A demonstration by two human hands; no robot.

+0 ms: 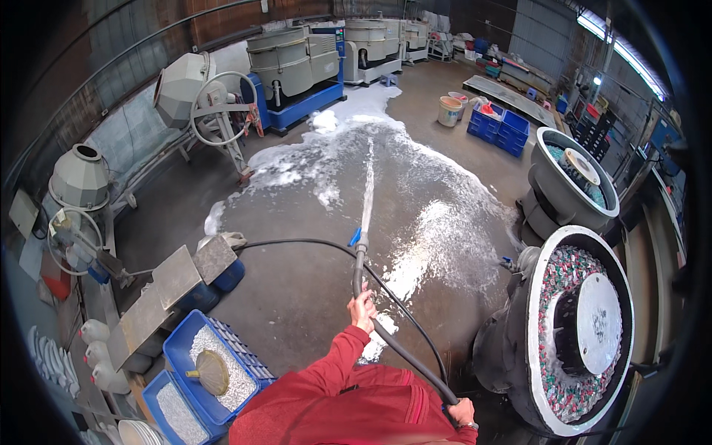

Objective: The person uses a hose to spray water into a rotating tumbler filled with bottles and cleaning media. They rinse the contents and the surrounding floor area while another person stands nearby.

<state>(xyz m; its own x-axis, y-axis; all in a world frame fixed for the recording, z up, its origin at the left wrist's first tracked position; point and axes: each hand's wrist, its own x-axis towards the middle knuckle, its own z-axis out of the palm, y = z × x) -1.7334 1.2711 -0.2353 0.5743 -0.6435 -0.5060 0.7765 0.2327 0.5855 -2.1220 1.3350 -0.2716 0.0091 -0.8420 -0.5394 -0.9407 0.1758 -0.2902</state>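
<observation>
A thick dark hose [406,352] runs between my two hands in front of my red jacket. My left hand [363,310] is wrapped round it just behind the grey nozzle pipe [360,256], which carries a blue valve handle [354,237]. From the pipe's end a stream of water [368,185] shoots forward onto the floor. Lower right, my right hand [461,411] grips the hose farther back, close to my side. White foam [297,163] and water spread across the grey concrete floor ahead.
Two round vibrating tubs [552,326] [545,141] stand at right, the nearer filled with small coloured pieces. Blue crates [256,386] of white pellets sit lower left. Tilted barrel machines [182,89] and large grey bowl machines [293,55] line the left and back. Buckets [449,111] and blue crates [498,127] stand far right.
</observation>
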